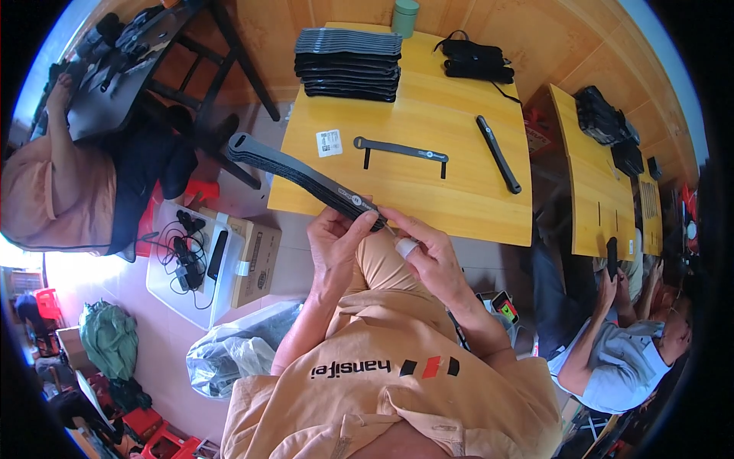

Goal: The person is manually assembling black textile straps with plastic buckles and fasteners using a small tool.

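Observation:
A bundle of long, flat black-grey strips (302,174), slotted at the far end, rises from my hands toward the left over the table's near left edge. My left hand (336,241) is closed around the bundle's near end, thumb on top. My right hand (428,252), with a white wrap (406,246) on one finger, pinches at that same end; the fingertips partly cover the spot. Beyond them, a single grey strip (401,149) lies on the yellow table (451,214) with two short black bars below it. A narrow black strip (498,154) lies slanted on the right.
A tall stack of strips (348,65) stands at the back beside a green canister (404,18). A black pouch (475,61) and a white label sheet (329,143) are on the table. A white bin with cables (187,264) is at left. People sit on both sides.

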`<state>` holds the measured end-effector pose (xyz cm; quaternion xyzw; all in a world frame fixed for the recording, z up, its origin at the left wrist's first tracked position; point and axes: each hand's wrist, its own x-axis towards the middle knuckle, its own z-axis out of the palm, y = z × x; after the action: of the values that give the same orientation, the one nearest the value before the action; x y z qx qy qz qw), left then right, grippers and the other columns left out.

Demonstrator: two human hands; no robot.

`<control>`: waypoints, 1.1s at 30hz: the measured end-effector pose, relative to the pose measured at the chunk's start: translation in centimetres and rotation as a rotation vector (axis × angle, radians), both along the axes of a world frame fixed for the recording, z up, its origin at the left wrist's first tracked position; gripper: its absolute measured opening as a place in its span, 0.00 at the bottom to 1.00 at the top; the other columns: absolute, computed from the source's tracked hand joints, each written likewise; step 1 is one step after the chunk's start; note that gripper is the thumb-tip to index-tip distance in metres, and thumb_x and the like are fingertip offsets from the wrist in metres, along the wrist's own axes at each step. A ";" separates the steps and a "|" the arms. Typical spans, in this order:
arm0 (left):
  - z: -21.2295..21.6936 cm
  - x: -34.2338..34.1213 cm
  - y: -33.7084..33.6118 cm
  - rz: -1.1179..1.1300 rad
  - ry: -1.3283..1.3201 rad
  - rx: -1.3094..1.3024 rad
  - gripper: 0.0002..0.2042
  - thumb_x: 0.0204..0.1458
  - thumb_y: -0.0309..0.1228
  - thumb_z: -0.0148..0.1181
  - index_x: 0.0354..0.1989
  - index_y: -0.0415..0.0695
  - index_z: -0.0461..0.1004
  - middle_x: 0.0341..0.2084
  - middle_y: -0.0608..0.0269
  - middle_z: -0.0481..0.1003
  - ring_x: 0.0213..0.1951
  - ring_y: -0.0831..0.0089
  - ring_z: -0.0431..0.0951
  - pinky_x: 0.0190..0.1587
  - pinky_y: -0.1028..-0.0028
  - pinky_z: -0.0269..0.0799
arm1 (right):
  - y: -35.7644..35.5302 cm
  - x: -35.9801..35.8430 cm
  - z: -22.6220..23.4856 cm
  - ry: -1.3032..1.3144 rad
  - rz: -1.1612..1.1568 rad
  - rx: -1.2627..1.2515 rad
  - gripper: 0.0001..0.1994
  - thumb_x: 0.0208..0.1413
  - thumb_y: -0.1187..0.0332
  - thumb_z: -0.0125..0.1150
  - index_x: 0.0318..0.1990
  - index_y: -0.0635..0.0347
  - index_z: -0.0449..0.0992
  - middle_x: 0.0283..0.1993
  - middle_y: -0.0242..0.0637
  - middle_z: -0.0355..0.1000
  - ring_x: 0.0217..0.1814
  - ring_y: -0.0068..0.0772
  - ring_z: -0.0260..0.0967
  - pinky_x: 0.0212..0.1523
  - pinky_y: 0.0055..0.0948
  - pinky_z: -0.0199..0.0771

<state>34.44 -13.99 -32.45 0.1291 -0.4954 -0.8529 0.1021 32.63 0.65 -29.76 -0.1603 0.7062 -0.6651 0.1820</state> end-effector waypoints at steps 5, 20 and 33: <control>0.2 0.1 0.3 0.035 -0.001 -0.107 0.12 0.45 0.22 0.60 0.39 0.32 0.71 0.30 0.60 0.74 0.31 0.78 0.74 0.36 0.80 0.71 | -0.1 -0.1 -1.4 0.283 -0.027 0.109 0.23 0.48 0.83 0.43 0.54 0.61 0.65 0.28 0.36 0.64 0.31 0.25 0.62 0.36 0.21 0.62; 0.0 -0.4 -0.6 -0.055 0.003 -0.074 0.14 0.43 0.20 0.61 0.40 0.32 0.69 0.31 0.59 0.74 0.33 0.76 0.74 0.38 0.79 0.72 | -0.4 -0.9 -2.7 0.395 -0.028 0.008 0.21 0.51 0.82 0.42 0.54 0.61 0.65 0.24 0.29 0.65 0.23 0.20 0.60 0.27 0.19 0.65; -0.5 -0.9 -1.0 -0.091 0.032 -0.179 0.14 0.44 0.17 0.59 0.42 0.32 0.69 0.31 0.59 0.73 0.33 0.76 0.75 0.38 0.79 0.72 | 0.0 -0.9 -1.5 -0.385 0.035 -0.260 0.19 0.54 0.74 0.45 0.55 0.59 0.64 0.16 0.22 0.55 0.12 0.09 0.46 0.12 0.13 0.45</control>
<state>33.59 -15.00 -32.96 0.0829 -0.5733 -0.8110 0.0822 31.71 0.63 -31.26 -0.0646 0.5639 -0.7656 0.3028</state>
